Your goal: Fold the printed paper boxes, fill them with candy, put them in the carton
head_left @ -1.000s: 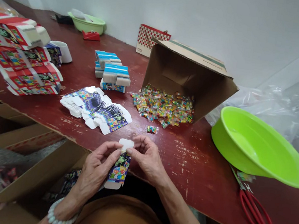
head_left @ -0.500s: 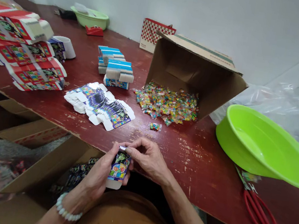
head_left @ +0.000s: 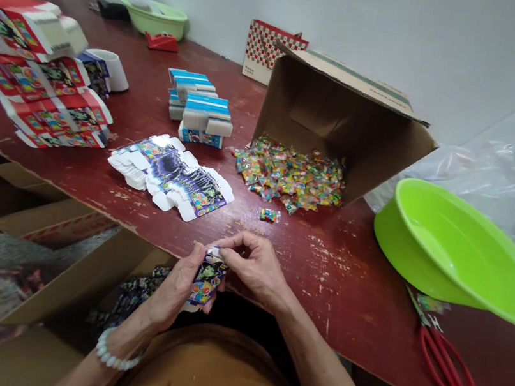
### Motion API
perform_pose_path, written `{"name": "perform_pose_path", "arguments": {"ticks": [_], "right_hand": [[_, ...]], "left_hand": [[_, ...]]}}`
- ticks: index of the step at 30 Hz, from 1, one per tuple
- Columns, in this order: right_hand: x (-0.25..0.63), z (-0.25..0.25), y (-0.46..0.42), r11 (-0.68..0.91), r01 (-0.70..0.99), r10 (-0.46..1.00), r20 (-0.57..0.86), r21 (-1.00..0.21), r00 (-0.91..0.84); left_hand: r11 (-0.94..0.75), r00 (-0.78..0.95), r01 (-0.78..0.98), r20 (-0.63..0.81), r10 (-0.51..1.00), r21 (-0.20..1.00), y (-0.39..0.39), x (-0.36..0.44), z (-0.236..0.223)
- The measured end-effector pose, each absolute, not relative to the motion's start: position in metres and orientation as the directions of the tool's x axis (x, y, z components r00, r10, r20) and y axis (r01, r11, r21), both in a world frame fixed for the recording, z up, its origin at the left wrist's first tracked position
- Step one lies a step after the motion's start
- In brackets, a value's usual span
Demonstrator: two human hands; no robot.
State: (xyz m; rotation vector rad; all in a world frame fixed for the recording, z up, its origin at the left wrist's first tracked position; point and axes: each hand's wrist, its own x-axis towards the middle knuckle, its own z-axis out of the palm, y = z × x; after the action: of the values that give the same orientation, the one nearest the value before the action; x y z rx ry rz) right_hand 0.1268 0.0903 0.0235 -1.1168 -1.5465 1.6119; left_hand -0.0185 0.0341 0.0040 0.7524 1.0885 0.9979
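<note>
Wrapped round a small purple printed candy box (head_left: 206, 281), my left hand (head_left: 175, 284) holds it upright at the table's front edge. The thumb and fingers of my right hand (head_left: 253, 266) pinch the white flap at the box's top. Beyond them lies one wrapped candy packet (head_left: 269, 215). A fanned stack of flat purple box blanks (head_left: 177, 178) rests to the left of it. Many more candy packets (head_left: 296, 176) spill from a cardboard carton (head_left: 308, 110) on its side.
Bundled red boxes (head_left: 55, 85) and blue boxes (head_left: 207, 114) stand on the left and centre. A green basin (head_left: 462, 249) and red-handled scissors (head_left: 445, 360) are on the right. Below the table edge, an open carton (head_left: 65, 280) contains dark packages. A red tape dispenser (head_left: 162, 42) sits farther back.
The printed box has tilted and risen slightly in my hands, and its lower white flap shows less. My right fingers stay at the top flap. The view has shifted a little.
</note>
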Motion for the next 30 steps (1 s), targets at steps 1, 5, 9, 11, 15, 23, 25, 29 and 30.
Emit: {"name": "perform_pose_path", "arguments": {"ticks": [1,5,9,11,15,23,25,29,30], "right_hand": [[0.127,0.023,0.09,-0.089,0.117,0.882,-0.133,-0.989,-0.453],[0.132,0.023,0.09,0.183,0.189,0.867,0.067,-0.965,-0.494],[0.138,0.028,0.089,0.338,0.225,0.814,0.164,-0.914,-0.557],[0.138,0.031,0.088,0.421,0.273,0.806,0.219,-0.865,-0.549],[0.131,0.031,0.087,0.329,0.311,0.858,0.144,-0.892,-0.494],[0.129,0.025,0.091,0.038,0.177,0.855,-0.06,-0.984,-0.516],[0.13,0.025,0.092,0.04,0.174,0.853,-0.057,-0.984,-0.519],[0.13,0.028,0.094,-0.06,0.091,0.826,-0.101,-0.994,-0.555],[0.13,0.029,0.094,-0.086,0.077,0.817,-0.115,-0.993,-0.565]], "left_hand": [[0.381,0.139,-0.268,-0.356,0.924,0.885,0.034,-0.019,0.004],[0.395,0.107,-0.269,-0.38,0.919,0.878,0.031,-0.02,0.004],[0.405,0.08,-0.263,-0.399,0.914,0.875,0.029,-0.018,0.004],[0.42,0.077,-0.254,-0.415,0.907,0.871,0.028,-0.017,0.004],[0.412,0.075,-0.294,-0.409,0.909,0.862,0.027,-0.017,0.003],[0.424,0.134,-0.333,-0.403,0.905,0.842,0.029,-0.022,0.006],[0.451,0.155,-0.323,-0.424,0.893,0.832,0.028,-0.022,0.006],[0.49,0.167,-0.301,-0.461,0.872,0.818,0.026,-0.02,0.006],[0.493,0.164,-0.308,-0.466,0.87,0.814,0.026,-0.02,0.006]]}}
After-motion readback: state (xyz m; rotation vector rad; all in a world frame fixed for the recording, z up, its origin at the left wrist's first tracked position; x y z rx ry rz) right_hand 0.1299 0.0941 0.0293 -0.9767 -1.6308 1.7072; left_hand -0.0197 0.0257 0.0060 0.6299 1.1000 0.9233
